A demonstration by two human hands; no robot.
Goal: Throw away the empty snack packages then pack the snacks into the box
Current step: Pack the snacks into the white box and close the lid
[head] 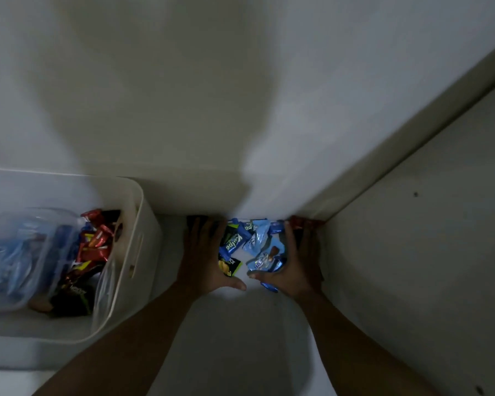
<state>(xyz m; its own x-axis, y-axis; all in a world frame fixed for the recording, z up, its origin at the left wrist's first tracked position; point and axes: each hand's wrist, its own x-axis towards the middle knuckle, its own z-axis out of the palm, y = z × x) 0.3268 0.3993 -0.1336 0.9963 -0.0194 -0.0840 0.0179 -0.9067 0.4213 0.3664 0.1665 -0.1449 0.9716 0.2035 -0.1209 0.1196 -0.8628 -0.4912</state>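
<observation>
Both forearms reached forward from the bottom of the view, to the right of the white box [143,221], towards a small pile of snack packets [250,242] lying on the white surface [235,324] against the wall [240,110].

The left hand [203,258] lay on the side of the pile nearer the box, palm turned inward, fingers straight and close together, thumb stretched out towards the other hand. The right hand [297,264] mirrored it on the side farther from the box, fingers straight along a light-blue pouch [265,252], thumb reaching inward beneath it. The two hands flanked the pile rather than pinching any one packet.

A green-and-black packet [229,265] lay beside the left palm.

The box held red wrappers [96,241] and a clear plastic container [26,252].
</observation>
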